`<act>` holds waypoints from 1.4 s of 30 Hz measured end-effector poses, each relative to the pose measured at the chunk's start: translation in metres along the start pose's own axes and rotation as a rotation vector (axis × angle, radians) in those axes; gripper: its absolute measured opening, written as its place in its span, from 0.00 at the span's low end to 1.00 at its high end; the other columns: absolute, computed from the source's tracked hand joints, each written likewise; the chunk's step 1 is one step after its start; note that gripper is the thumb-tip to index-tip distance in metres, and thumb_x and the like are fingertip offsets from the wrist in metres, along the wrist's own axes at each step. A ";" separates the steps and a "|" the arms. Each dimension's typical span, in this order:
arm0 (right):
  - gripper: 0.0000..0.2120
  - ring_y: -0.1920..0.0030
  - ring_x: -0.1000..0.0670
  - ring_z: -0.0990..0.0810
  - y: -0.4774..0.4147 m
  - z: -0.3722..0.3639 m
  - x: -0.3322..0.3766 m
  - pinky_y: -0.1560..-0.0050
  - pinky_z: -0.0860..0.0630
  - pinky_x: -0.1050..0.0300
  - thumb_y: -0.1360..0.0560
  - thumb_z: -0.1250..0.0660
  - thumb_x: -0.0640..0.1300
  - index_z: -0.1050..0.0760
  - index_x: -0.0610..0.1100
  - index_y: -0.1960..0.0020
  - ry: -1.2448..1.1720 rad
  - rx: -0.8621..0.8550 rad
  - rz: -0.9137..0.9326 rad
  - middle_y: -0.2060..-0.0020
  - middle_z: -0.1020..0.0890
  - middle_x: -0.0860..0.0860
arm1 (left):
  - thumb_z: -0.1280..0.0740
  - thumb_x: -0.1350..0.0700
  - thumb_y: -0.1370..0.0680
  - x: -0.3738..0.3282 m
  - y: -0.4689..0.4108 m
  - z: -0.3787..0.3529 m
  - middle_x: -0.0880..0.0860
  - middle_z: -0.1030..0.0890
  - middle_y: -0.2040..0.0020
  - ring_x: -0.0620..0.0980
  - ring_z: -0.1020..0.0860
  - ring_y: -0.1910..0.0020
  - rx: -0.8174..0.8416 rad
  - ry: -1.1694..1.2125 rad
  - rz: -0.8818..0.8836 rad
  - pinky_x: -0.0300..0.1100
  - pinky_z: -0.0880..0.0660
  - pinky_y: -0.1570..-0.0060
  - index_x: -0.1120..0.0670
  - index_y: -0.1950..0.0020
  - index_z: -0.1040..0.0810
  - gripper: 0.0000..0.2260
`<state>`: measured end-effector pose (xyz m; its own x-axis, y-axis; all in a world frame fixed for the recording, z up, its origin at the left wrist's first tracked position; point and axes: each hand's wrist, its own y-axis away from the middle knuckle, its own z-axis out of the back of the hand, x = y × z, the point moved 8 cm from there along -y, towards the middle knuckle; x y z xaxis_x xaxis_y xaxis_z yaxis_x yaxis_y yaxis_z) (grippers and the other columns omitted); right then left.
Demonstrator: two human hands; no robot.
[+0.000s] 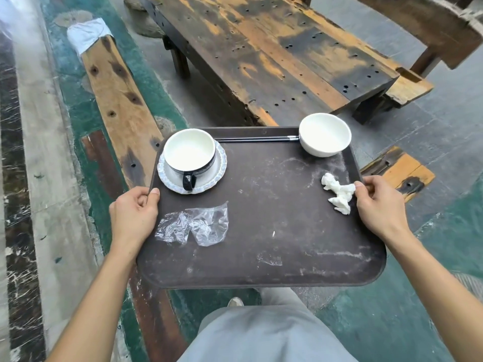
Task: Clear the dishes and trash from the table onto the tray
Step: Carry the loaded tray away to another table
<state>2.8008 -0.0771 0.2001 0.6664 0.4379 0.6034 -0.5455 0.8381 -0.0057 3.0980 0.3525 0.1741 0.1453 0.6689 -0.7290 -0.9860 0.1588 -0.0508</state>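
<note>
I carry the loaded brown tray (pixel 261 257) at waist height, left hand (pixel 133 214) clamped on its left rim and right hand (pixel 376 202) gripping the right rim, thumbs on top. Everything to be cleared appears to be aboard: a black-handled cup (pixel 189 155) seated on a scalloped saucer (pixel 171 176) at the far left corner, a white bowl (pixel 325 134) at the far right corner, black chopsticks (pixel 256 138) lying along the far edge between them, crumpled clear plastic wrap (pixel 193 226) near my left hand, and a wadded tissue (pixel 338 193) just beside my right thumb. The weathered wooden table (pixel 261 48) ahead shows nothing left on it. The risks, as I judge them: the bowl sits at the rim and any forward tilt could slide it off; the chopsticks may roll; a draft could lift the plastic or tissue.
</note>
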 end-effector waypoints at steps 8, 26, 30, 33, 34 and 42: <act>0.09 0.59 0.43 0.25 -0.112 -0.002 -0.005 0.57 0.36 0.54 0.19 0.39 0.47 0.24 0.42 0.48 -0.022 -0.033 -0.016 0.62 0.21 0.48 | 0.33 0.49 0.22 -0.057 -0.083 -0.080 0.63 0.27 0.71 0.53 0.34 0.72 -0.014 -0.007 -0.032 0.45 0.28 0.58 0.56 0.61 0.21 0.13; 0.12 0.61 0.42 0.24 -0.267 0.000 -0.006 0.55 0.34 0.54 0.19 0.38 0.46 0.22 0.40 0.43 -0.065 -0.110 -0.063 0.64 0.20 0.45 | 0.32 0.51 0.21 -0.156 -0.215 -0.175 0.59 0.23 0.72 0.52 0.28 0.69 0.009 0.004 -0.132 0.42 0.31 0.61 0.53 0.58 0.18 0.09; 0.10 0.63 0.40 0.23 -0.289 -0.009 -0.007 0.59 0.30 0.50 0.20 0.38 0.46 0.24 0.41 0.52 -0.056 -0.132 -0.090 0.66 0.20 0.42 | 0.32 0.50 0.21 -0.165 -0.255 -0.201 0.59 0.24 0.72 0.55 0.28 0.69 0.042 0.011 -0.145 0.44 0.28 0.58 0.54 0.58 0.19 0.10; 0.09 0.62 0.42 0.23 -0.309 -0.021 -0.001 0.57 0.30 0.51 0.20 0.38 0.47 0.24 0.43 0.51 -0.059 -0.161 -0.136 0.65 0.20 0.45 | 0.32 0.50 0.21 -0.170 -0.293 -0.217 0.60 0.24 0.72 0.52 0.30 0.71 0.060 0.024 -0.162 0.43 0.30 0.61 0.54 0.57 0.18 0.10; 0.09 0.62 0.43 0.23 -0.314 -0.025 0.003 0.57 0.31 0.51 0.20 0.39 0.48 0.24 0.44 0.50 -0.054 -0.165 -0.149 0.65 0.20 0.47 | 0.32 0.50 0.21 -0.172 -0.306 -0.221 0.60 0.24 0.72 0.52 0.30 0.71 0.068 0.028 -0.172 0.43 0.30 0.61 0.54 0.57 0.18 0.10; 0.09 0.60 0.44 0.22 -0.355 -0.063 0.048 0.55 0.30 0.51 0.19 0.39 0.48 0.24 0.44 0.46 -0.072 -0.258 -0.268 0.63 0.19 0.48 | 0.32 0.51 0.21 -0.203 -0.435 -0.246 0.57 0.24 0.73 0.52 0.27 0.65 0.192 0.025 -0.270 0.43 0.29 0.58 0.53 0.58 0.19 0.09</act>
<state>3.0585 -0.3335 0.1803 0.7260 0.1752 0.6650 -0.2044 0.9783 -0.0347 3.4772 -0.0305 0.1762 0.3946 0.5663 -0.7236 -0.8784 0.4635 -0.1163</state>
